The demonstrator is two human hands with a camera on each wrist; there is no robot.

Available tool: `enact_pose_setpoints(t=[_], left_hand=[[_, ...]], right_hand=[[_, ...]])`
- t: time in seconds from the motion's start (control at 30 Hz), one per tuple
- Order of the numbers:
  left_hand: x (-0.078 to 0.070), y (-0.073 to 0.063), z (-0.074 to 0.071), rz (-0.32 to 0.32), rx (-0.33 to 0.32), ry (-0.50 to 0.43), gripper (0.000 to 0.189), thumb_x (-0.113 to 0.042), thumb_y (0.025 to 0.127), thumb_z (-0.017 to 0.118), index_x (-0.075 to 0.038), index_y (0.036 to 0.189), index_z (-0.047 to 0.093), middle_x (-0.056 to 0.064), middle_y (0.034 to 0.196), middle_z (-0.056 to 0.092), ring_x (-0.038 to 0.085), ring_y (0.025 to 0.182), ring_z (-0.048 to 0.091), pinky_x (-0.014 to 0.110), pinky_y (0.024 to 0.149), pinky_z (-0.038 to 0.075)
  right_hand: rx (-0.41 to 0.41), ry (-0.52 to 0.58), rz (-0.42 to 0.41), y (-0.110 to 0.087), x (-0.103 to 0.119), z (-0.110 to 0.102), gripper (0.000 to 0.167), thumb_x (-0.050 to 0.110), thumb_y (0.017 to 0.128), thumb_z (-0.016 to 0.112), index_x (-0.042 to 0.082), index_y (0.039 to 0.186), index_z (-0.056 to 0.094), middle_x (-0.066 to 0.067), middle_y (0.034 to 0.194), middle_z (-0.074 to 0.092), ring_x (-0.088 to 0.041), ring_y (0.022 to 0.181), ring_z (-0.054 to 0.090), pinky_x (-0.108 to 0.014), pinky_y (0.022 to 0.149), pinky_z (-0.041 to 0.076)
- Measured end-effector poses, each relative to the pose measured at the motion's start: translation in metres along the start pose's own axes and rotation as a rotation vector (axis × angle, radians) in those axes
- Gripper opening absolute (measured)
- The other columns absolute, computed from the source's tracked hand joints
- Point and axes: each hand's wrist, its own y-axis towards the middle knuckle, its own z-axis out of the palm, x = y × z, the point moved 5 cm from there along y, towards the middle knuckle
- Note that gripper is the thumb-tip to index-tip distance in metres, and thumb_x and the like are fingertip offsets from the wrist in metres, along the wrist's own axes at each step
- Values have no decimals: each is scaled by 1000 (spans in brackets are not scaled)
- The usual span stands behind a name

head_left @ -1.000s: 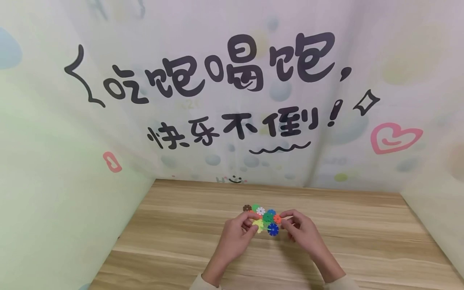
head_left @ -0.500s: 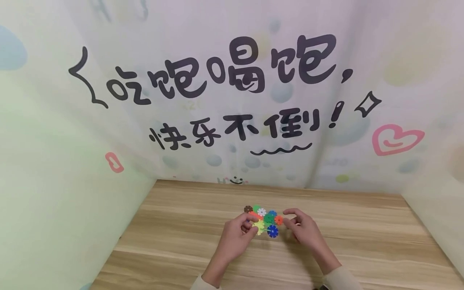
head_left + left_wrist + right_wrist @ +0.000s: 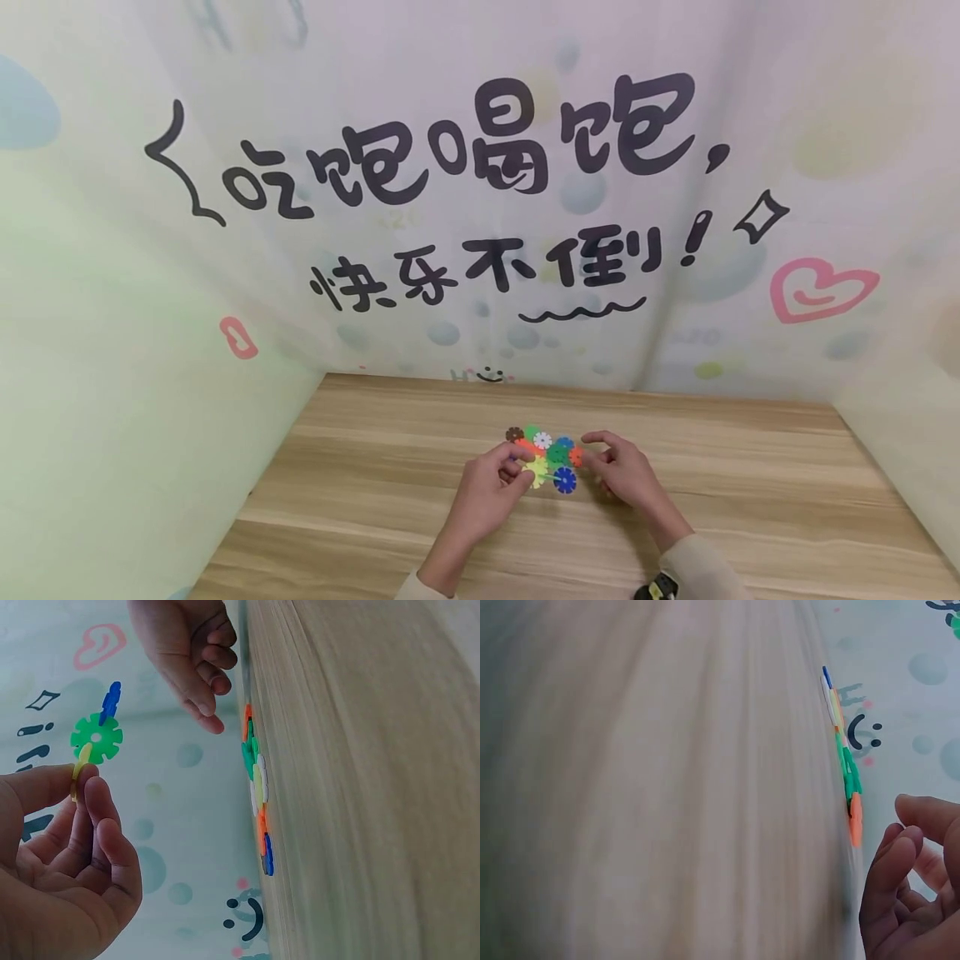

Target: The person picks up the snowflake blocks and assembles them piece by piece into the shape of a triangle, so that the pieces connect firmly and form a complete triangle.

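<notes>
My left hand (image 3: pixel 483 498) pinches a yellow notched plastic disc (image 3: pixel 84 756) between thumb and index finger. Slotted onto it is a green snowflake disc (image 3: pixel 105 742), which carries a blue disc (image 3: pixel 111 701) at its far side. Behind these lies a flat cluster of similar discs on the table: brown (image 3: pixel 514 434), white (image 3: pixel 542 441), dark green (image 3: pixel 557 454) and orange (image 3: pixel 576 457) ones among them. My right hand (image 3: pixel 628 477) hovers at the cluster's right end, thumb and index finger apart, holding nothing. Its fingertips are close by the orange disc in the head view.
The wood-grain table (image 3: pixel 360 467) ends at a printed cloth wall (image 3: pixel 420 350) at the back, and pale walls stand left and right. A dark strapped device (image 3: pixel 658 587) shows by the right sleeve (image 3: pixel 701 567).
My right hand's fingertips drew slightly away from the orange disc, then came a little back toward it. The right forearm turned, and the dark device came into view. My left hand kept its pinch.
</notes>
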Motion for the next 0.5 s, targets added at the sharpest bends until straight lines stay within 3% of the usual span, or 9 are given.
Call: enact_pose_setpoints(t=[0.5], left_hand=[[2,-1,0,-9,8,-11,11,-11,93,69,-15,104,70,-7,76,65,7,69,61,24,59,52]], right_hand=[[-5,-56,-11,6,-6,6,35,16,90,75,13,124,66,-5,66,55,-18,46,50,-28,42,40]])
